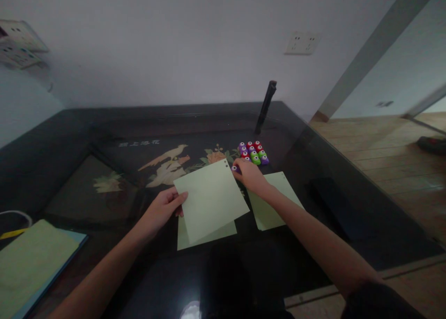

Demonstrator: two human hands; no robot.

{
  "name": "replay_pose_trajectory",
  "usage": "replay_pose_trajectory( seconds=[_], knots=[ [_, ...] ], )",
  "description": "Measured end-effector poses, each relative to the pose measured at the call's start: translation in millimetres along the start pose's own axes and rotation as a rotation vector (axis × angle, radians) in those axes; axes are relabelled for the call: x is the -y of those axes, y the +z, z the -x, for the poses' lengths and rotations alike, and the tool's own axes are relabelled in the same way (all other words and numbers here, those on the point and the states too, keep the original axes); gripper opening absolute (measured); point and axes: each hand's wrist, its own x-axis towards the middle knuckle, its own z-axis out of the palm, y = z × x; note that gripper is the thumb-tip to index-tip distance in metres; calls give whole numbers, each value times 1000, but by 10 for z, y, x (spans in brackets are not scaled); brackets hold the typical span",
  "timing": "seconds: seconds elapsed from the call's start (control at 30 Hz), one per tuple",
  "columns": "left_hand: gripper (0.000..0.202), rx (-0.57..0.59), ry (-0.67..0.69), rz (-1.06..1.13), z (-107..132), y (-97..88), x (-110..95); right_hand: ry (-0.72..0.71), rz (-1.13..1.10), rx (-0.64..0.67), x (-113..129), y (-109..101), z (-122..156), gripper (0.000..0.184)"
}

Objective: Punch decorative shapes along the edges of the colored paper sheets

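Observation:
My left hand [169, 203] pinches the left edge of a pale green sheet of paper [212, 198], tilted and raised over another pale sheet [209, 239] on the dark table. Small dark marks show at the raised sheet's top right corner. Close to that corner, my right hand [249, 174] has its fingers closed on a small purple piece with an eye-like white dot [236, 169]. Just behind it sits a block of several red, purple and green pieces [253, 153] with the same dots. More pale paper [275, 200] lies partly under my right forearm.
A black upright stick-like object [266, 106] stands behind the coloured pieces. At the lower left lies a stack of green and blue paper [38, 263]. A dark flat object [336, 205] rests on the right of the glossy table [146, 272]. Wall sockets [302, 43] are beyond.

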Motion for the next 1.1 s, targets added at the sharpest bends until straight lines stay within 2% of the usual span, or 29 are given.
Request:
replay_pose_trajectory(
  seconds=[0.2,0.33,0.4,0.47,0.6,0.67,0.83,0.9,1.0,1.03,1.1],
  knots=[
    [33,43,-6,-13,-15,-88,12,-9,46,-28,14,160,-210,15],
    [34,73,-3,2,-18,-77,30,1,-13,-63,-1,69,-137,23],
    [34,80,3,22,-21,-53,29,3,-63,-72,9,-14,-29,21],
    [34,91,15,41,-28,-26,20,2,-159,-31,26,-91,102,23],
    [34,128,26,45,-39,42,9,100,-581,151,45,-163,341,20],
    [32,133,40,33,-31,95,9,175,-708,148,33,-164,427,21],
    [35,101,102,2,-50,310,-74,337,-813,32,-103,-208,604,28],
    [49,67,152,27,-126,437,-162,387,-831,-28,-206,-277,680,32],
    [75,79,228,22,-324,689,-312,452,-823,-141,-425,-417,803,38],
    [74,95,262,-11,-401,788,-356,473,-807,-175,-516,-465,845,40],
    [60,127,317,-137,-542,999,-430,507,-755,-216,-713,-547,933,43]
  ],
)
